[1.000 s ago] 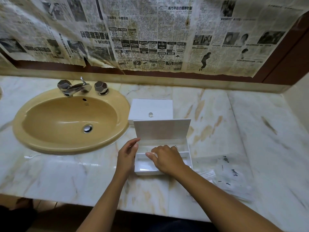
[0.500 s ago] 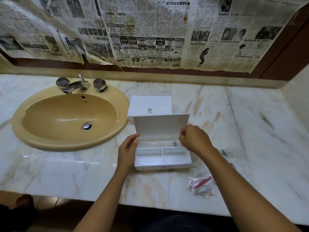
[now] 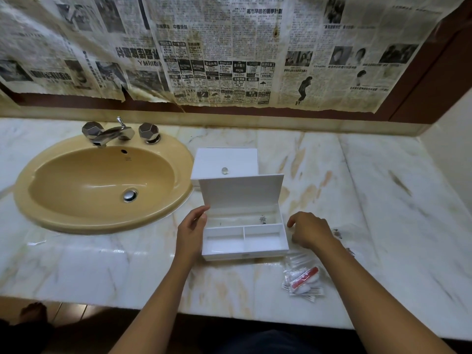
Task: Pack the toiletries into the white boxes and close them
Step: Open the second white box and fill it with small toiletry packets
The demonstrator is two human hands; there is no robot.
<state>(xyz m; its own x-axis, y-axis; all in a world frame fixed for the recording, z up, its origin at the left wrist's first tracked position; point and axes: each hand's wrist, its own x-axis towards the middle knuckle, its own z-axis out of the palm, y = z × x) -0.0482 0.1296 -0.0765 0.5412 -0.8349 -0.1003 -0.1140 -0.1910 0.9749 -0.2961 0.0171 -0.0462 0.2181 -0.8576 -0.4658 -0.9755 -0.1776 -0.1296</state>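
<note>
From the head camera I count two white boxes on the marble desk [image 3: 383, 200]. The open box [image 3: 244, 237] sits near the front edge, its lid standing up. I see three spaces inside it: one long one at the back and two at the front. The closed box [image 3: 224, 162] with one small round knob sits right behind it, toward the back edge.

My left hand [image 3: 190, 233] rests against the left side of the open box, fingers loose and holding nothing. My right hand [image 3: 310, 229] is just beside the box's right side, fingers softly bent, holding nothing too.

One pile of toiletry packets [image 3: 304, 279] lies by the front edge, right of the box. One yellow sink [image 3: 102, 185] with one tap [image 3: 112, 134] fills the left end.
</note>
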